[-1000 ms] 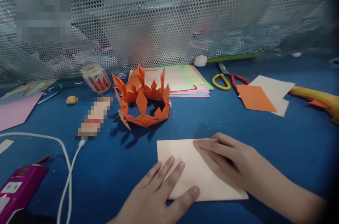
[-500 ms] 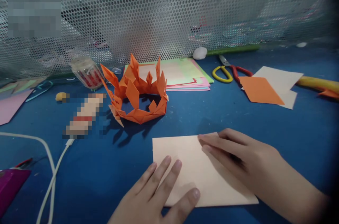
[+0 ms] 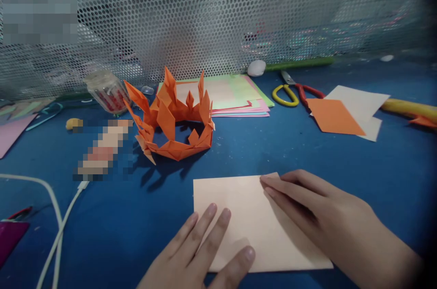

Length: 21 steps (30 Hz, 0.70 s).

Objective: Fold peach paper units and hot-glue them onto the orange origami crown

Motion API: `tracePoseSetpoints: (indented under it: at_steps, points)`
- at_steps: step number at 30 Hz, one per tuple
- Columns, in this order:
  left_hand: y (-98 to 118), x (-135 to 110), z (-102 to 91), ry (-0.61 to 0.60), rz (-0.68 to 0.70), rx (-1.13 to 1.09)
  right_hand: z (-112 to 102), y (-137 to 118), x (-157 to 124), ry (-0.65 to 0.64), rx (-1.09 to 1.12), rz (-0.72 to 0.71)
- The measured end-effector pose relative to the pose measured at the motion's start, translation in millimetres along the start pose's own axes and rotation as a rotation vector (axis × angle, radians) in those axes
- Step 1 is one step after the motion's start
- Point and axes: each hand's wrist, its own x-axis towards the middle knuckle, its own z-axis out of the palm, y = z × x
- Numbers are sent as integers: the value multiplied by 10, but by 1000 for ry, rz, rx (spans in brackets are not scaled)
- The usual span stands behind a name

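Note:
A pale peach sheet of paper [image 3: 239, 230] lies on the blue table in front of me. My left hand [image 3: 201, 248] rests flat across its lower left part, fingers spread. At the upper right, my right hand [image 3: 327, 211] has its thumb and fingers close together on the paper by the top edge. The sheet's right side is partly hidden beneath that hand. Beyond the paper stands an orange folded-paper crown [image 3: 177, 150] with pointed pieces rising around its ring.
Behind the crown lies a stack of coloured paper [image 3: 235, 91], beside scissors [image 3: 286, 96] with yellow and red handles. Orange paper [image 3: 336, 117] overlaps white pieces at right. A glass jar [image 3: 107, 93], a blurred-out object [image 3: 102, 150] and a white cable [image 3: 66, 223] are at left. Perforated metal [image 3: 218, 20] borders the back.
The view has shifted slightly, so the crown and jar sit a little further left. The right fingertips have moved slightly right along the paper's top edge. My left hand stays on the sheet.

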Motion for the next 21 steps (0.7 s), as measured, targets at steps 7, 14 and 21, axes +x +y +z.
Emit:
tracePoseSetpoints:
  at_steps: [7,14,21]
  points:
    - [7,3,2,4,-21,-13,-40,-30,69,51,-26,-21]
    - [12,-16,11,-22,-12,-15,-37,-62,81,40,18,15]
    - [22,-24,5,-17,-8,6,-80,-96,140,54,15,37]
